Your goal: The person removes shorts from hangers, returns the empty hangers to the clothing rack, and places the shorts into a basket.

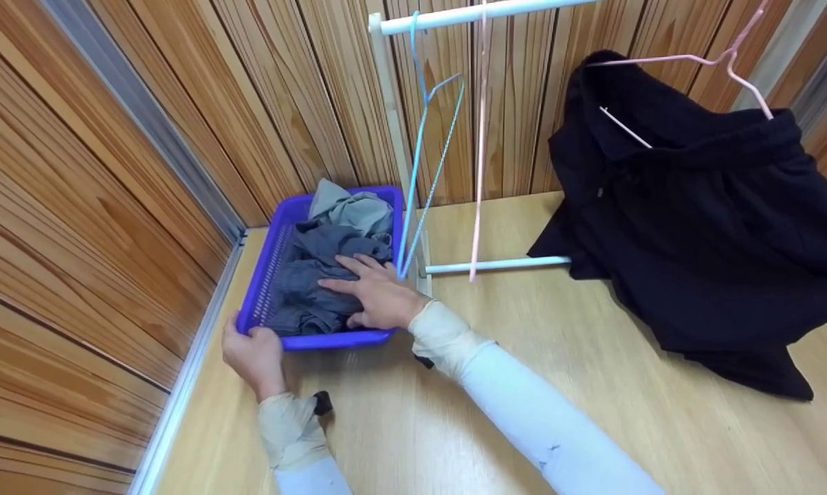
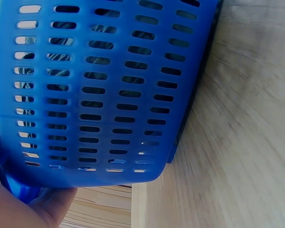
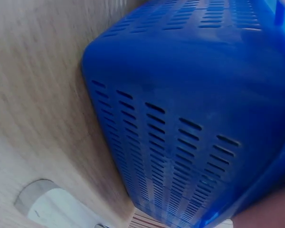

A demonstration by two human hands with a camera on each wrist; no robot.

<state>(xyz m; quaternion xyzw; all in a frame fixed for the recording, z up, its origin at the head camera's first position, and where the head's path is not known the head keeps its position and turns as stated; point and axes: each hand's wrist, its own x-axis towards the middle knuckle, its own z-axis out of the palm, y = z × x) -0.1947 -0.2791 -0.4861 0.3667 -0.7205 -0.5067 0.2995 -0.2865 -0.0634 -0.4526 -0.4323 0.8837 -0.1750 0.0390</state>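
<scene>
Blue basket (image 1: 273, 258) between hands, grey clothes (image 1: 320, 275) under right hand (image 1: 379, 297)

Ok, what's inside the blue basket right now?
The blue basket holds crumpled clothes: a dark grey garment in front and a lighter grey one behind. The right hand rests on the dark one. Whatever lies beneath them is covered.

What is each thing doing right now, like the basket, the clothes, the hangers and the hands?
Basket: on the floor, full of clothes.
Grey clothes: crumpled in the basket.
Black shirt: hung on a pink hanger, hem touching the floor.
Blue hanger: on the rail, empty.
Left hand: holds the basket's rim.
Right hand: rests on the clothes.
</scene>
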